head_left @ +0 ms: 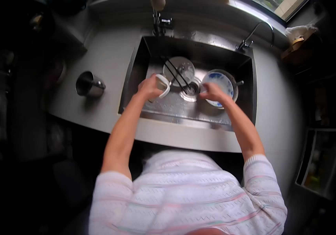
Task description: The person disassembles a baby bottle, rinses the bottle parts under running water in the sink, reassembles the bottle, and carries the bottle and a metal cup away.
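Over the left part of the steel sink (168,111), my left hand (149,88) is closed round a white cup (163,86), tilted on its side. My right hand (212,92) is at the near left edge of a white bowl with blue patterns (225,84); its fingers are bent and blurred, and whether they grip the rim is unclear. That bowl rests in a larger vessel at the sink's right. A round, pale dish (179,70) lies behind the cup. Two long dark sticks (172,70) slant across it toward the drain (192,89).
A steel cup (90,84) stands on the counter (111,55) left of the sink. Behind the sink rises a faucet (157,23), with a thin curved tap (258,29) at the back right corner. A bag (301,32) sits at the far right.
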`<state>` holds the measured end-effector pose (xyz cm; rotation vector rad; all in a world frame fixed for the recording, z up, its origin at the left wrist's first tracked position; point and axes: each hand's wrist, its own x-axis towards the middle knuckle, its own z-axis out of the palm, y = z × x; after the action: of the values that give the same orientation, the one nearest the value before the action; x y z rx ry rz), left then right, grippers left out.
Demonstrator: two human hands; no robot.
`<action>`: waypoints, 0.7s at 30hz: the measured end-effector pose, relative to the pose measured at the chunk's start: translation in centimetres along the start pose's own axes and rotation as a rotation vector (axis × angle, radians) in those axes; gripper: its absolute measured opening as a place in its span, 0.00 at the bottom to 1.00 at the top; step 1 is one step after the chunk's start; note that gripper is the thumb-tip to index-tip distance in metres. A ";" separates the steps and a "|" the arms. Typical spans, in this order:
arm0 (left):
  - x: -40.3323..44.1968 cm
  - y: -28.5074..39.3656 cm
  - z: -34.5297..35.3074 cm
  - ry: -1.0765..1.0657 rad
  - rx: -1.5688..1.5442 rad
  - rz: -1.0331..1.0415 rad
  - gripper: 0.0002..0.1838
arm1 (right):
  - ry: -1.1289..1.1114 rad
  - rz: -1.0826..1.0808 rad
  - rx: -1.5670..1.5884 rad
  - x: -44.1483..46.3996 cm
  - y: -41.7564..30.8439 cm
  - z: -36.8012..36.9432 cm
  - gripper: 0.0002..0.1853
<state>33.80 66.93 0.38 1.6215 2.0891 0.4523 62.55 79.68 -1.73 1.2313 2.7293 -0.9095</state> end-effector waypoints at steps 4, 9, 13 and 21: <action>1.7 -1.3 -4.7 0.047 -0.082 0.091 0.41 | 0.208 -0.146 0.134 -0.5 -2.7 -9.9 0.30; -1.6 5.1 -14.1 -0.217 -1.177 0.252 0.38 | 0.313 -0.632 1.034 -7.1 -11.8 -24.1 0.33; 1.8 1.2 -2.7 -0.101 0.248 -0.011 0.38 | 0.109 -0.039 0.345 2.1 -3.0 -7.8 0.33; 0.9 5.4 -14.8 -0.228 -0.417 0.349 0.38 | 0.270 -0.289 0.336 -4.6 -10.4 -22.6 0.31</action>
<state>30.04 69.49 15.53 1.6866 1.4321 0.7245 63.48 82.74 23.36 1.0838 3.1232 -1.3730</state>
